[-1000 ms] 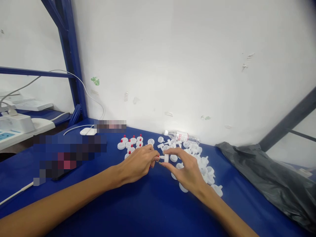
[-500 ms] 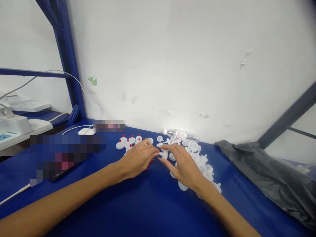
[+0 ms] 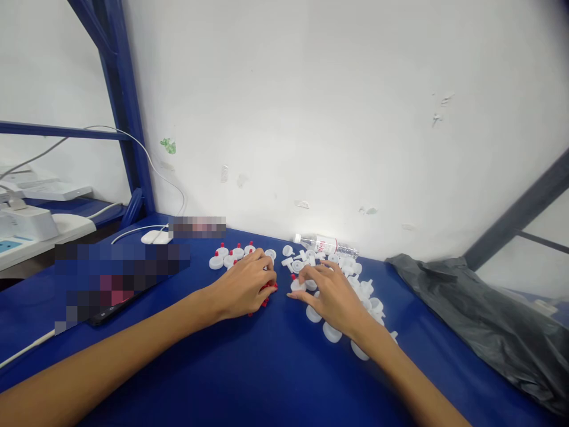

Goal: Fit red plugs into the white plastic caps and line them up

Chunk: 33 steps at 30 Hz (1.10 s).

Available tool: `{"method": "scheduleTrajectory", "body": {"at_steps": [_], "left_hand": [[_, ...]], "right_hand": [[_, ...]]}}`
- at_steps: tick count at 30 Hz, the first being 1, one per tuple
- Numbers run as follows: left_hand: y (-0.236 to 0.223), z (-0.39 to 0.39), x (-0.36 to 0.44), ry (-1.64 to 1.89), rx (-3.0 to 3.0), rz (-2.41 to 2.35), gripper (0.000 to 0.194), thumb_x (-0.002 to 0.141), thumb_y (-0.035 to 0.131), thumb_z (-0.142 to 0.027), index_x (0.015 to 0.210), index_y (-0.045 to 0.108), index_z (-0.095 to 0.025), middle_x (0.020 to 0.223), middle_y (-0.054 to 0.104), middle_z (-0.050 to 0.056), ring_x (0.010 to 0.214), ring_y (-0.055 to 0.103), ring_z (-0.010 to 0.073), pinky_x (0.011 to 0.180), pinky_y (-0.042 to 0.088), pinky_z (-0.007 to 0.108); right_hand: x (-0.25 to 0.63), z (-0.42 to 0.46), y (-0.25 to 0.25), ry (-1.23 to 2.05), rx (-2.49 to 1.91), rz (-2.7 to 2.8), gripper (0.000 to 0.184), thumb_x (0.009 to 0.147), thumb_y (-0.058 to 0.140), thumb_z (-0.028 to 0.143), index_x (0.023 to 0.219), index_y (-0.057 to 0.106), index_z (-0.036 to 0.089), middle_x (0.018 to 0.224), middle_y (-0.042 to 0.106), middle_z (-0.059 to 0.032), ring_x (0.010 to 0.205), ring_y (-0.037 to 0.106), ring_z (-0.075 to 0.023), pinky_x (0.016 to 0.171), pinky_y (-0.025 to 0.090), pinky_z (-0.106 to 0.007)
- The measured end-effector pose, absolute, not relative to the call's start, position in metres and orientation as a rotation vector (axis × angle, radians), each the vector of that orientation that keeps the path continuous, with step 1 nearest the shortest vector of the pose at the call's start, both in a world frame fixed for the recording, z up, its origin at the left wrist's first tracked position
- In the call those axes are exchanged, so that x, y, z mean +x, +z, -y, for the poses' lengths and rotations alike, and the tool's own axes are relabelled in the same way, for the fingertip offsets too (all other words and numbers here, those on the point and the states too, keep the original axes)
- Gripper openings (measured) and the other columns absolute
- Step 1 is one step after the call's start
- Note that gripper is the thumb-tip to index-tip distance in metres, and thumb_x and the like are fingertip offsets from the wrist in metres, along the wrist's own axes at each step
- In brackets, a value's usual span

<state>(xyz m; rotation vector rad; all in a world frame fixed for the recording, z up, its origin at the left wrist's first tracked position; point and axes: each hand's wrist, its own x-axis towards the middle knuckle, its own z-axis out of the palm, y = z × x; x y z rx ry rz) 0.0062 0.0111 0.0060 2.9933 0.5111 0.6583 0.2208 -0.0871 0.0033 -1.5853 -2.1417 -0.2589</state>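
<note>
My left hand [image 3: 251,284] has its fingers curled down over a cluster of small red tip caps [image 3: 265,302]. Red shows between its thumb and fingertips, and the cluster is partly hidden behind the hand. My right hand [image 3: 328,296] has its thumb and index finger around a white nozzle cap [image 3: 297,286]. That cap is upright, with a red tip on its top. Loose white nozzle caps [image 3: 365,288] lie in a heap beyond and beneath my right hand. Several white caps with red tips [image 3: 217,261] stand upright behind my left hand.
A clear plastic bottle [image 3: 326,244] lies on its side by the wall. A dark plastic bag [image 3: 484,314] spreads over the right of the blue table [image 3: 249,373]. On the left are a white charger [image 3: 156,237], cables and a blurred-out dark device [image 3: 120,308].
My hands have moved apart. The nozzle cap between them is now upright with its red tip, at my right hand. My left hand has dropped to the red tip caps.
</note>
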Motion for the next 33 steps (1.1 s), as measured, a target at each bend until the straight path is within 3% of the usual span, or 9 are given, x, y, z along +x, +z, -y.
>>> {"method": "scheduleTrajectory", "body": {"at_steps": [5,11,17,22,29,33], "left_hand": [[0.003,-0.012,0.006,0.631,3.025,-0.544,0.015,0.093,0.060,-0.023,0.084,0.071,-0.015,0.097,0.063,0.008,0.096,0.050,0.0238,0.085,0.042,0.037],[0.004,-0.012,0.008,0.585,3.014,-0.563,0.013,0.093,0.060,-0.020,0.087,0.070,-0.015,0.095,0.064,0.008,0.095,0.051,0.0237,0.085,0.044,0.037],[0.005,-0.011,0.010,0.681,2.953,-0.584,0.017,0.099,0.049,-0.020,0.098,0.065,-0.014,0.093,0.067,0.006,0.091,0.055,0.0214,0.079,0.046,0.033],[-0.001,-0.015,0.010,0.759,3.040,-0.524,0.026,0.100,0.044,-0.016,0.115,0.066,-0.016,0.103,0.067,0.008,0.095,0.055,0.0226,0.077,0.047,0.033],[-0.002,-0.011,0.011,0.885,2.880,-0.487,0.020,0.098,0.047,-0.014,0.103,0.067,-0.016,0.099,0.069,0.006,0.095,0.059,0.0201,0.083,0.048,0.033],[0.002,-0.004,0.013,0.947,2.705,-0.595,0.014,0.096,0.051,-0.019,0.099,0.065,-0.020,0.093,0.069,0.003,0.089,0.062,0.0194,0.080,0.048,0.032]], "right_hand": [[0.220,0.088,0.003,-0.227,-1.630,2.185,0.024,0.089,0.067,0.047,0.085,0.061,0.023,0.088,0.073,0.0005,0.100,0.066,-0.0213,0.110,0.030,-0.050],[0.223,0.091,0.015,-0.397,-1.757,2.039,0.023,0.100,0.050,0.034,0.091,0.067,0.022,0.093,0.072,-0.0042,0.094,0.065,-0.0232,0.097,0.042,-0.045],[0.242,0.088,0.011,-0.440,-2.017,1.945,0.018,0.093,0.062,0.034,0.092,0.073,0.020,0.091,0.073,-0.0082,0.095,0.064,-0.0303,0.089,0.045,-0.049],[0.244,0.086,0.007,-0.201,-1.964,1.961,0.007,0.090,0.063,0.025,0.089,0.070,0.023,0.096,0.071,-0.0056,0.093,0.065,-0.0267,0.082,0.048,-0.041],[0.228,0.091,0.015,-0.073,-1.773,1.931,0.010,0.098,0.049,0.028,0.101,0.058,0.023,0.100,0.071,-0.0039,0.090,0.067,-0.0222,0.077,0.051,-0.036],[0.221,0.093,0.013,-0.129,-1.640,2.000,0.011,0.097,0.054,0.026,0.106,0.060,0.025,0.104,0.070,-0.0040,0.092,0.067,-0.0219,0.078,0.053,-0.036]]}}
